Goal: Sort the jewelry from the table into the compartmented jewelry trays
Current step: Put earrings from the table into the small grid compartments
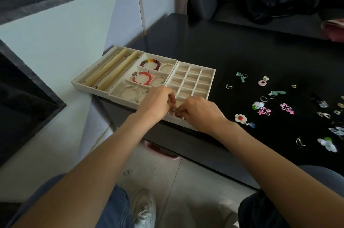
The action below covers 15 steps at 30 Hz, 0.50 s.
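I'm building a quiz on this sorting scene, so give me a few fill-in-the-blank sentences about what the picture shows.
1. The cream jewelry trays sit on a table whose top is ____ in colour.
2. Both hands meet over the ____ edge of the grid tray.
3. The red bead bracelet lies in the ____ tray of the three.
4. The loose earrings lie on the table to the ____ of the trays.

Missing words: black; near; middle; right

The left hand (158, 103) and right hand (200, 112) cover the near cells of the grid tray (193, 77) — whatever small pale piece they pinch is too hidden to name. Jewelry at the table's (204, 45) right edge is cut off, its shapes blurred.
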Tool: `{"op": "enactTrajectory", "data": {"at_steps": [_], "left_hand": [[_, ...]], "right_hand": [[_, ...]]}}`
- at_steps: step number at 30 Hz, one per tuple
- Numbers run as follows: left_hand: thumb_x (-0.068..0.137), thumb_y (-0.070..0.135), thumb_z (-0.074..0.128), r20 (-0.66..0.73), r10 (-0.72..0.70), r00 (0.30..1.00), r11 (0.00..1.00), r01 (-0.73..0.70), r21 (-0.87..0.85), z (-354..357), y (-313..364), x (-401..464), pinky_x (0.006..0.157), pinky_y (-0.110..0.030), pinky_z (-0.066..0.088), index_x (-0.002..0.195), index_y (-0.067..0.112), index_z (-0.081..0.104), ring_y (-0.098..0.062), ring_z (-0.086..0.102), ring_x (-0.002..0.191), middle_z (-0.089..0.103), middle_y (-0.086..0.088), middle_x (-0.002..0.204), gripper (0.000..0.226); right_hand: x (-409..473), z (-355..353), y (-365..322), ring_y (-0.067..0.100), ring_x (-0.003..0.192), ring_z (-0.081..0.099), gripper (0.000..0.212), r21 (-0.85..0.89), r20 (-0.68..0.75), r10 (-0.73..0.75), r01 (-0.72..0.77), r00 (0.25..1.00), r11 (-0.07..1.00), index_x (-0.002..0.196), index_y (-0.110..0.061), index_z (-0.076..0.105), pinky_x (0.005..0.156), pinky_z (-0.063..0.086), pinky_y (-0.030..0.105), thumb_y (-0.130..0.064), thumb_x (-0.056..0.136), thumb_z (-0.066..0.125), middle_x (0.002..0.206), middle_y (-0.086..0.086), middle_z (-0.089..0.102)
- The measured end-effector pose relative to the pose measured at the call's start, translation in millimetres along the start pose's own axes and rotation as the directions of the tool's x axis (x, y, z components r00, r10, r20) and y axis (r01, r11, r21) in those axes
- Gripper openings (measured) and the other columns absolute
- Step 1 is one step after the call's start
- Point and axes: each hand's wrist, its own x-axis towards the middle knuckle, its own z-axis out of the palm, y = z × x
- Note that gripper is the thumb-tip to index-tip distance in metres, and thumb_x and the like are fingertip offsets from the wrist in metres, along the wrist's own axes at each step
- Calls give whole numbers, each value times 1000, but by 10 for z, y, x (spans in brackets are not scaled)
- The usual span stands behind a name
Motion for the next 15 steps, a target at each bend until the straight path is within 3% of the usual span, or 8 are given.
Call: {"op": "enactTrajectory", "data": {"at_steps": [7, 10, 15], "left_hand": [[84, 12, 69, -43, 119, 992, 975, -109, 194, 44, 14, -26, 71, -31, 52, 84, 13, 65, -18, 61, 83, 58, -3, 98, 5], [85, 13, 68, -42, 172, 984, 947, -154, 282, 34, 21, -52, 73, -32, 51, 91, 14, 65, -17, 59, 87, 54, -1, 105, 7], [84, 13, 68, 3, 309, 951, 830, -272, 486, -21, 40, -93, 78, -24, 31, 99, 17, 71, -13, 53, 93, 54, 3, 109, 16]], "right_hand": [[-18, -26, 32, 18, 96, 60, 28, -78, 4, 3, -2, 1000, 997, 115, -29, 66, 69, 42, 27, -20, 99, 46, 109, -1, 58], [-21, -32, 34, 17, 97, 60, 28, -59, 15, 8, -7, 1000, 998, 115, -28, 66, 72, 45, 28, -19, 99, 44, 110, -1, 58], [-33, -28, 33, 17, 95, 59, 28, -49, 18, 15, -14, 1000, 999, 115, -27, 66, 76, 50, 31, -19, 99, 44, 108, 0, 58]]}}
